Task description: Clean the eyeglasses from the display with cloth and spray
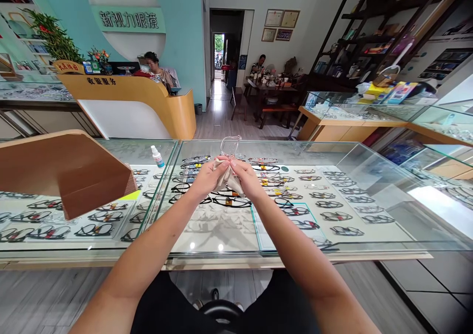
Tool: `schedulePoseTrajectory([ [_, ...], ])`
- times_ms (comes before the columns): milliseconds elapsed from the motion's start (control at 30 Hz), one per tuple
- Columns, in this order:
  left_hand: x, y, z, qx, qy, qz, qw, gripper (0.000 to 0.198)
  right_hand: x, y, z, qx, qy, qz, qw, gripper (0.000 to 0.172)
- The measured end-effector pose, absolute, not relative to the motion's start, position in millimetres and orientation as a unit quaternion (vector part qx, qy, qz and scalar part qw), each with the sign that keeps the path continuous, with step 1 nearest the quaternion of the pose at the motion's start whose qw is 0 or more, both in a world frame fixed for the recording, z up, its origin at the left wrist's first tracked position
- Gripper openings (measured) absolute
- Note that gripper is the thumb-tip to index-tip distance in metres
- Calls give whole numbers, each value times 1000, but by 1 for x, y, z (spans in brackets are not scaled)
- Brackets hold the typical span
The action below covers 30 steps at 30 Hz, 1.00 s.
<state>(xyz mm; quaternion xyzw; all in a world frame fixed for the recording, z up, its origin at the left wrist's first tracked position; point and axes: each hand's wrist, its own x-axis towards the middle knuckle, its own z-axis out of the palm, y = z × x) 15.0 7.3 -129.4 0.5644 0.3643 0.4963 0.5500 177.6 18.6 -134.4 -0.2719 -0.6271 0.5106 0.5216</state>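
Above the glass display counter (303,245), both hands meet at a pair of clear-framed eyeglasses (229,147). One lens of the eyeglasses stands up beyond my fingers; the rest is hidden by the hands. A light beige cloth (228,180) is bunched between the hands and hangs below them. My left hand (207,177) is closed, pinching the cloth against the eyeglasses. Facing it, my right hand (247,176) is also closed on the cloth and eyeglasses, the two thumbs nearly touching. Several rows of spectacles (336,216) lie around and beyond the hands.
A white spray bottle (157,156) stands on the counter at left, near a brown angled stand (92,171). One person (158,70) is behind the reception desk (181,112); another (257,65) sits at a dark table at the back. More glass cases (354,119) stand at right.
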Motion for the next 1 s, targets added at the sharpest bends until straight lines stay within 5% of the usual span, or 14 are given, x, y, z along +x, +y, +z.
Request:
schedulePoseTrajectory([
  [567, -8, 12, -127, 665, 273, 360, 595, 66, 177, 18, -131, -275, -493, 620, 545, 51],
  [1000, 11, 8, -134, 631, 356, 449, 523, 65, 174, 16, -134, -266, -555, 563, 552, 54],
])
